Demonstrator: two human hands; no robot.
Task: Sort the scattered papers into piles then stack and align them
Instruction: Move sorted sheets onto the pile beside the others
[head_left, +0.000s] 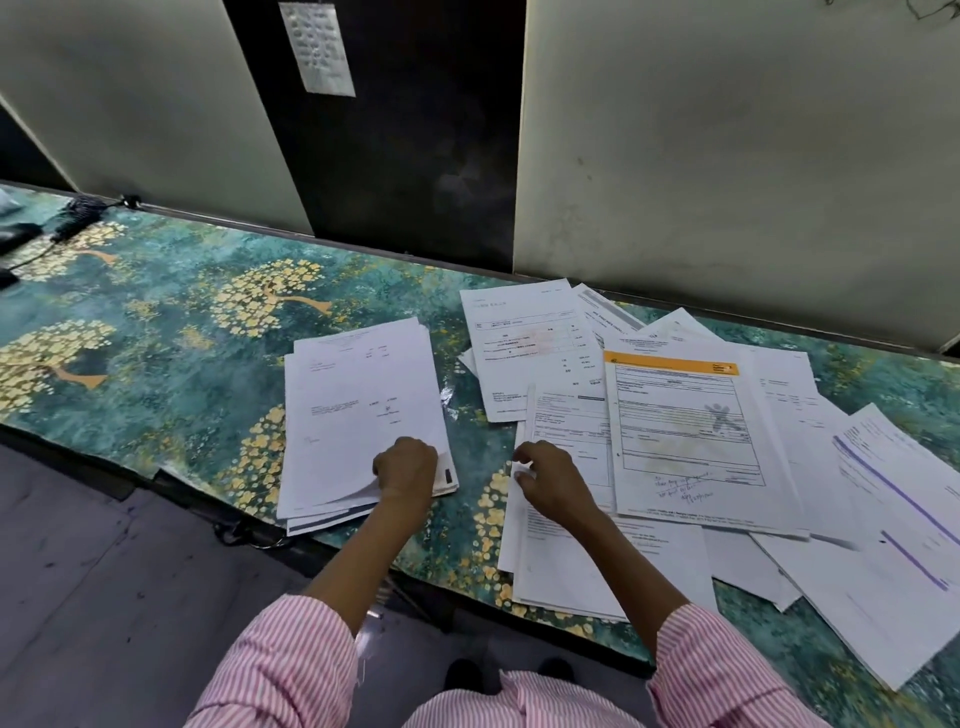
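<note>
Nearest to me, the pink-striped sleeves (291, 660) are filling the bottom of my feed, and both arms are reaching out from them over the green, gold-flowered table (182, 322). The left hand (406, 467) is curling its fingers over the near right corner of the sorted pile (358, 410), and the top sheet's corner is bowing up beneath them. The right hand (553, 480) is pinching the left edge of a sheet in the scattered heap (597, 561), fingers bent and close together. That heap is fanning across the right half of the table, well apart from nothing (its sheets are overlapping at every angle). I am judging these papers light, limp and slippery on one another: taking one by an edge or corner and peeling it up looks safer than dragging, which could pull neighbours along. For squaring, gripping the pile's long sides should serve. As for writing, the orange-banded form (680, 415) is showing a grey figure mark and handwriting at its foot, too small for me to read; the purple-striped sheet (904, 499) and the wall note (317, 47) are equally illegible.
</note>
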